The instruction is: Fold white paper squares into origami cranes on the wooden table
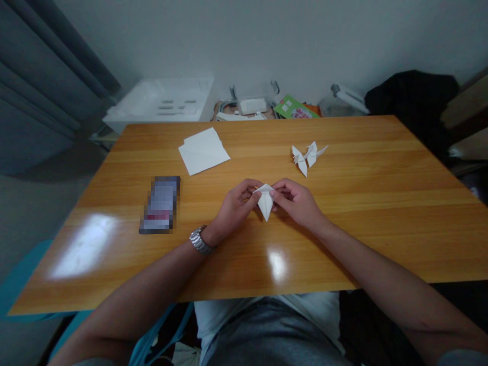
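Observation:
A small piece of folded white paper [266,204], kite-shaped with its long point toward me, is held between both hands above the table. My left hand [241,202] pinches its upper left corner with thumb and fingers. On the other side my right hand [295,201] grips the upper right corner, thumb on top. Beyond the right hand, folded white paper figures [306,157] that look like origami cranes rest on the wood. A few sheets of white paper [205,151] lie stacked unevenly beyond the left hand.
The wooden table [381,203] reaches close to my body. A phone [160,205], its screen blurred out, lies left of my left forearm. Past the far edge are a white basin-like container [163,99], a green booklet [293,108] and a dark cloth or bag [412,101].

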The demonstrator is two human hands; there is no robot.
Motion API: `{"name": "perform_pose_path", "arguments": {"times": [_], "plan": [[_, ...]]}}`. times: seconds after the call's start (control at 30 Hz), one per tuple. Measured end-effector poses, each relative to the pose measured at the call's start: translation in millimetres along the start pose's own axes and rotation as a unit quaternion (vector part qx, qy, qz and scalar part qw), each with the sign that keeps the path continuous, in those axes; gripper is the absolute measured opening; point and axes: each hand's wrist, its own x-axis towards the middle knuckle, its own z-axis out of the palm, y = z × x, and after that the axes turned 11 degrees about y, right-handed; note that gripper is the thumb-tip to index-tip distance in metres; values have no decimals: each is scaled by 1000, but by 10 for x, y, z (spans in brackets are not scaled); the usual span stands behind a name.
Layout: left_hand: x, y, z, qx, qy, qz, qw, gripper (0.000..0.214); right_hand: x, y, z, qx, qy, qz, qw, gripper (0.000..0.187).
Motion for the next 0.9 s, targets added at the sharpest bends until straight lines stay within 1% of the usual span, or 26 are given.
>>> {"name": "perform_pose_path", "arguments": {"times": [0.17, 0.37, 0.57, 0.67, 0.77, 0.9], "plan": [[4, -7, -30, -3, -15, -5, 1000, 31, 3, -22, 16, 8, 17, -7, 1000, 29], [-14, 32, -47, -38, -31, -15, 999, 31, 10, 41, -14, -21, 20, -59, 998, 23], [-5, 51, -31, -6, 3, -9, 1000, 33, 4, 55, -21, -53, 8, -88, 995, 21], [3, 52, -26, 7, 8, 0, 1000, 33, -3, 43, -25, -64, 2, -98, 993, 21], [8, 51, -25, 16, 9, 9, 1000, 32, -4, 20, -29, -40, -4, -88, 995, 25], [13, 44, -26, 19, 6, 18, 1000, 29, 8, -8, -14, 14, -6, -33, 999, 32]]}}
